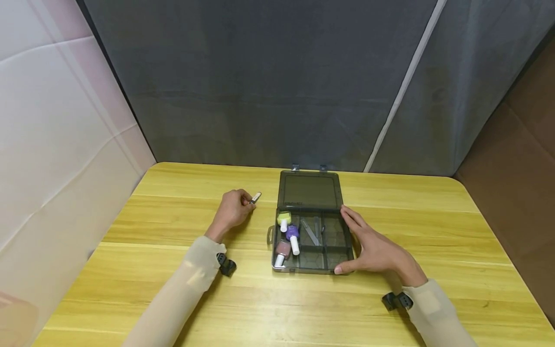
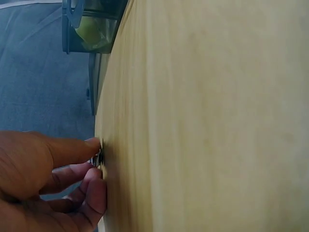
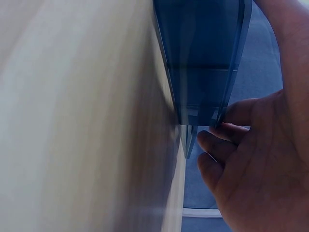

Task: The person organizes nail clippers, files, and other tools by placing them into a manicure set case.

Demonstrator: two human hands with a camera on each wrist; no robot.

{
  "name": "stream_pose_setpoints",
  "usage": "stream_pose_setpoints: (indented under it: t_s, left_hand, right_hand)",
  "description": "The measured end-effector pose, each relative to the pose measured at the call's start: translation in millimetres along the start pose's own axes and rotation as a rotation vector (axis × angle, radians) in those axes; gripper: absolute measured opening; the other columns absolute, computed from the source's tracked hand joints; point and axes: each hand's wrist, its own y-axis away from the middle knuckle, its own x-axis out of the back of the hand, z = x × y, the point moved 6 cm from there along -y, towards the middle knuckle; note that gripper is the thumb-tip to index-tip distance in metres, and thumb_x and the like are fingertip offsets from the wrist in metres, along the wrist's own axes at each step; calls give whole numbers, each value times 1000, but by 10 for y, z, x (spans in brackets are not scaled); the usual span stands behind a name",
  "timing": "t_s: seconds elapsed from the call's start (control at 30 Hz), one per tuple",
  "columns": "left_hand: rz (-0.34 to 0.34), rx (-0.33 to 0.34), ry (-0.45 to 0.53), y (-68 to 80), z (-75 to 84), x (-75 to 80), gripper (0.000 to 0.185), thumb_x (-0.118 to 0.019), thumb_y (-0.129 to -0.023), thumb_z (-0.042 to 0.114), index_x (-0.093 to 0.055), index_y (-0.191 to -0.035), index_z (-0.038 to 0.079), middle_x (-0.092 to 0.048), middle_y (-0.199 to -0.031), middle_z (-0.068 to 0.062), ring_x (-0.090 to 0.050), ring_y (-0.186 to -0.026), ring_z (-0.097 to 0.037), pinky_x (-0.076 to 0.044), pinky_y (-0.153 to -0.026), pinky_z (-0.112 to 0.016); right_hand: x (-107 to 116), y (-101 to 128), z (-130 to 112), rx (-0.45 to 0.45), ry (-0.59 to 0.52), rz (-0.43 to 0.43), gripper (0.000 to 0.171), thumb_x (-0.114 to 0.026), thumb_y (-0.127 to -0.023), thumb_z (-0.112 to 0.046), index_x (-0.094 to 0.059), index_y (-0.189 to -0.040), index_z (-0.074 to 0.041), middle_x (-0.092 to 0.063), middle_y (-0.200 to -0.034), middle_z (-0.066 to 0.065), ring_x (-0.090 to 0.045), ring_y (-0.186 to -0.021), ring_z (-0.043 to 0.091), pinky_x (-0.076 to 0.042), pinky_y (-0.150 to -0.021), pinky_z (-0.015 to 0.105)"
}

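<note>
Sleeves: pale beige (image 1: 166, 299) on both forearms, entering from the bottom edge, each with a small black wrist camera (image 1: 226, 264) at the cuff.
Right hand: spread wide (image 1: 373, 246) along the right side of the organizer box, thumb on the near edge close to the corner, fingertips against the far right corner by the hinge; it spans the side and holds no loose item.
Left hand: fingers drawn together (image 1: 234, 209), thumb and fingertips pinching a small metal piece, low over the desk, left of the box and apart from it.
Pinched piece: what looks like a nail clipper (image 1: 257, 196), its pale end poking out past the fingertips toward the far side.
Organizer box: smoky translucent plastic (image 1: 312, 271), divided into compartments, standing on the desk (image 1: 277, 308) between the two hands.
Lid: open (image 1: 310, 189), laid back on the far side, two clasps at its far edge.
Left column: yellow-green nail polish bottle (image 1: 284, 217) at the back, purple bottle (image 1: 292, 233) next, mauve bottle (image 1: 284, 248) nearest; all have white caps and lie down.
Far middle compartment: two slender translucent tools (image 1: 310, 232), type unclear.
Backdrop: dark grey cloth (image 1: 243, 86) with a pale strip.
</note>
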Motion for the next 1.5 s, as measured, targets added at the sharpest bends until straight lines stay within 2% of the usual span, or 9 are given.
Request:
stream_pose_setpoints:
  t_s: [0.13, 0.37, 0.93, 1.13, 1.33, 1.5]
  left_hand:
    - [18, -19, -4, 4, 8, 16, 10, -71, -95, 7, -72, -97, -3, -69, -87, -13, -58, -74, -19, -46, -65, -27]
    - [42, -27, 9, 28, 6, 37, 11, -71, -94, 8, -74, -95, -2, -71, -86, -14, -59, -73, -20, -46, -66, -27]
    - [39, -14, 49, 52, -36, 45, 14, -71, -95, 12, -74, -97, -2, -72, -88, -13, -60, -75, -19, -47, -68, -27]
    - [33, -15, 68, 90, -3, 50, 14, -72, -95, 13, -74, -97, -1, -72, -88, -12, -59, -75, -18, -47, -67, -26]
    - [28, -15, 127, 133, 50, 86, 12, -69, -96, 9, -74, -98, -2, -70, -87, -12, -57, -70, -16, -46, -61, -25]
    - [28, -41, 142, 165, 114, 115, 12, -68, -96, 8, -74, -99, -2, -71, -88, -13, -59, -73, -16, -48, -64, -24]
  right_hand:
    - [-2, 2, 2, -1, -3, -2, 145, -84, -63, -75, -3, -167, -16, 2, -175, 4, -20, -158, 37, -41, -114, 59]
    - [-5, 5, 6, 0, -15, -9, 144, -85, -64, -74, -2, -167, -16, 3, -175, 3, -19, -158, 36, -40, -115, 59]
    - [-1, 1, 4, 4, -10, -2, 144, -85, -63, -74, -4, -167, -16, 2, -175, 3, -20, -158, 36, -41, -114, 60]
    - [-5, 6, 5, 9, 0, 9, 145, -85, -62, -75, -4, -167, -15, 1, -175, 4, -19, -158, 35, -40, -115, 60]
    - [1, 12, 13, -22, 17, 18, 149, -84, -60, -77, 2, -167, -19, 1, -175, 6, -18, -158, 38, -38, -115, 63]
    - [2, 20, 23, -54, 18, 13, 150, -84, -59, -78, 2, -167, -19, -1, -174, 10, -20, -157, 39, -38, -115, 64]
